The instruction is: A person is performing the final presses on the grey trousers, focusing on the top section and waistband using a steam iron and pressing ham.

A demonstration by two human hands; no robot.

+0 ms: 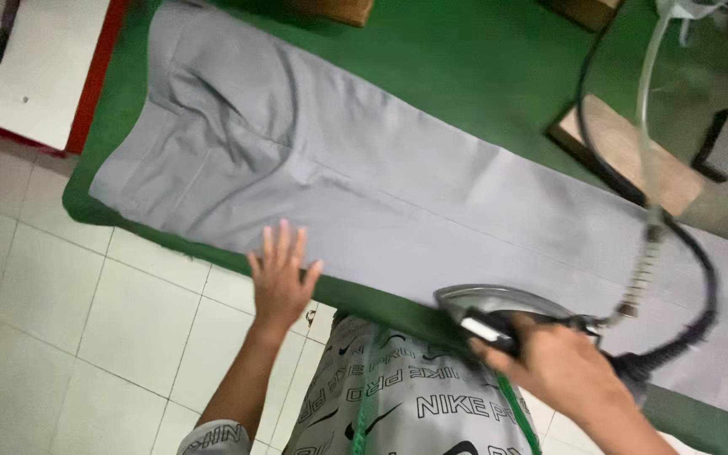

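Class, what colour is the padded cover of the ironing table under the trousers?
Green: the ironing table cover shows plainly around the grey trousers in the head view.

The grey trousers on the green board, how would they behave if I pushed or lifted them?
The grey trousers are probably floppy: they lie flat yet wrinkle near the waist. Pushed, they would likely bunch rather than slide whole, which may be why the left hand presses flat on them. Lifted, they would probably drape off the green board.
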